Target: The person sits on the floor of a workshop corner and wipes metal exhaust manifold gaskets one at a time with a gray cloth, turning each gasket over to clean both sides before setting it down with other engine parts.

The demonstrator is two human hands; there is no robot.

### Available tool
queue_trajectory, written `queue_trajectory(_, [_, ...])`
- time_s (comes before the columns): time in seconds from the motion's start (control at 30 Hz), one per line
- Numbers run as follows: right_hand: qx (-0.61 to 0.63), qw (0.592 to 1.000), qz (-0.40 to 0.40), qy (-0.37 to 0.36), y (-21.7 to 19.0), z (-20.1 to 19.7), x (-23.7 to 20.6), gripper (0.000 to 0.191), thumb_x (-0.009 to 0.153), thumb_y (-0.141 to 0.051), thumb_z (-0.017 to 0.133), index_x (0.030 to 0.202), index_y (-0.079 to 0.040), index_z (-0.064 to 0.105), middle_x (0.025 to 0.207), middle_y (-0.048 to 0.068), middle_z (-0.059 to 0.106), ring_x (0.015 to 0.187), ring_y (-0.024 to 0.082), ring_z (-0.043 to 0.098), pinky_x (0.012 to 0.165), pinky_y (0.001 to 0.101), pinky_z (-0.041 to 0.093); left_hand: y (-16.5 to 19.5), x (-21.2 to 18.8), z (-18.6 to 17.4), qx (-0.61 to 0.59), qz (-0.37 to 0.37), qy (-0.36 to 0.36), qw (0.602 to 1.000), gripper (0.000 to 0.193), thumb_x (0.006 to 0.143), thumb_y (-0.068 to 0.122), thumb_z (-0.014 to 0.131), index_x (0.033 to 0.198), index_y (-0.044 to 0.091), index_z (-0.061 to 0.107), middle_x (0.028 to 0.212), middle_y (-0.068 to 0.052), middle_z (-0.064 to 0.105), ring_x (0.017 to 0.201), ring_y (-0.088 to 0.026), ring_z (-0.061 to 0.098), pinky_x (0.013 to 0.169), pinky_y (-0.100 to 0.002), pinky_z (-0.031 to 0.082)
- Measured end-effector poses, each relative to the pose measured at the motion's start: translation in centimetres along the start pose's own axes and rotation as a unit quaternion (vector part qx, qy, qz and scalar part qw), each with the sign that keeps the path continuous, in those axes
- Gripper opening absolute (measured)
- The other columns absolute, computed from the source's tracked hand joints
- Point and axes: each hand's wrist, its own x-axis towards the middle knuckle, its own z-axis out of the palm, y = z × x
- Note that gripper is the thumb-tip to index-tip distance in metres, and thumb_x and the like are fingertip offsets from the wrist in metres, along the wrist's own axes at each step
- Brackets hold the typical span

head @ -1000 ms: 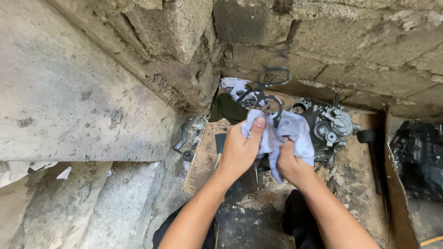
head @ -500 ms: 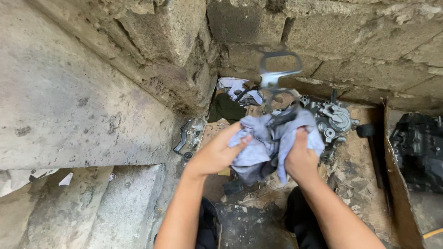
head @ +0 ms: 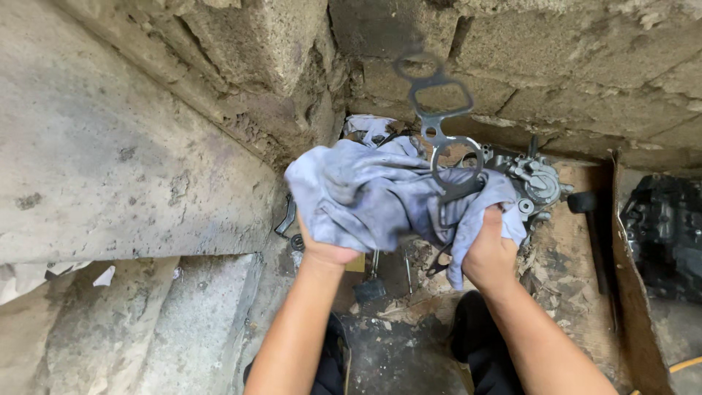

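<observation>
My left hand (head: 327, 249) bunches the soft grey-blue rag (head: 365, 194), closed under it. My right hand (head: 491, 252) grips rag and the thin metal gasket (head: 439, 124) standing up from it: light, stiff, likely oily, best pinched at its lower ring. Beyond, a carburettor-like part (head: 537, 183) rests on brown cardboard (head: 563, 256); no labels are visible.

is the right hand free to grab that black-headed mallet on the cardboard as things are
Probably not right away. The right hand is closed on the grey rag and the flat metal gasket. The mallet lies uncovered just to its right, with nothing between them.
</observation>
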Motion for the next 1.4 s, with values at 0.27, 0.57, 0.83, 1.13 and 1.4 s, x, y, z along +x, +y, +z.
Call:
queue_trajectory(0.27, [-0.164, 0.952, -0.241, -0.096, -4.3, 1.7, 0.3, 0.028, 0.107, -0.011, 0.037, 0.113, 0.001, 0.062, 0.110, 0.015, 0.065, 0.103, 0.032, 0.065, 0.096, 0.0393, 0.050, -4.0, 0.1, 4.6, 0.498, -0.069, 0.052, 0.863, 0.043, 0.107, 0.034, 0.053, 0.135, 0.002, 0.054, 0.097, -0.003, 0.059, 0.083, -0.015, 0.053, 0.074, -0.031, 0.046])
queue_trajectory(0.57, [0.195, 0.978, 0.020, -0.075, -3.0, 0.7, 1.0, 0.037, 0.111, -0.020, 0.032, 0.128, 0.001, 0.058, 0.123, 0.012, 0.066, 0.115, 0.021, 0.063, 0.105, 0.0323, 0.048, -2.9, 0.3, 10.7, 0.641, 0.065, 0.132, 0.753, 0.039, 0.115, 0.032, 0.041, 0.109, -0.003, 0.058, 0.082, -0.007, 0.058, 0.078, -0.015, 0.053, 0.074, -0.032, 0.047])
queue_trajectory(0.83, [0.280, 0.947, 0.142, -0.073, -3.9, -0.2, 1.2, 0.038, 0.110, -0.023, 0.039, 0.134, 0.001, 0.056, 0.125, 0.009, 0.066, 0.113, 0.019, 0.064, 0.103, 0.0339, 0.049, -2.7, -0.2, 12.0, 0.699, 0.134, 0.075, 0.698, 0.033, 0.115, 0.027, 0.044, 0.101, 0.000, 0.056, 0.081, -0.015, 0.061, 0.075, -0.033, 0.059, 0.070, -0.039, 0.046])
queue_trajectory(1.13, [0.264, 0.937, 0.156, -0.166, -5.2, -0.9, 1.1, 0.048, 0.098, -0.022, 0.073, 0.136, 0.004, 0.057, 0.121, 0.012, 0.066, 0.103, 0.020, 0.060, 0.088, 0.0355, 0.047, -2.3, -0.3, 13.9, 0.704, 0.073, 0.099, 0.699, 0.027, 0.109, 0.022, 0.048, 0.106, -0.001, 0.062, 0.079, -0.017, 0.064, 0.069, -0.034, 0.064, 0.066, -0.041, 0.049])
queue_trajectory(1.4, [0.180, 0.947, 0.129, -0.231, -8.0, -0.8, 1.4, 0.043, 0.092, -0.010, 0.071, 0.130, 0.007, 0.064, 0.114, 0.009, 0.072, 0.101, 0.017, 0.067, 0.089, 0.0316, 0.054, -2.3, -0.6, 15.1, 0.730, 0.117, 0.057, 0.670, 0.022, 0.111, 0.016, 0.047, 0.116, 0.000, 0.061, 0.093, -0.020, 0.068, 0.085, -0.040, 0.068, 0.075, -0.042, 0.053])
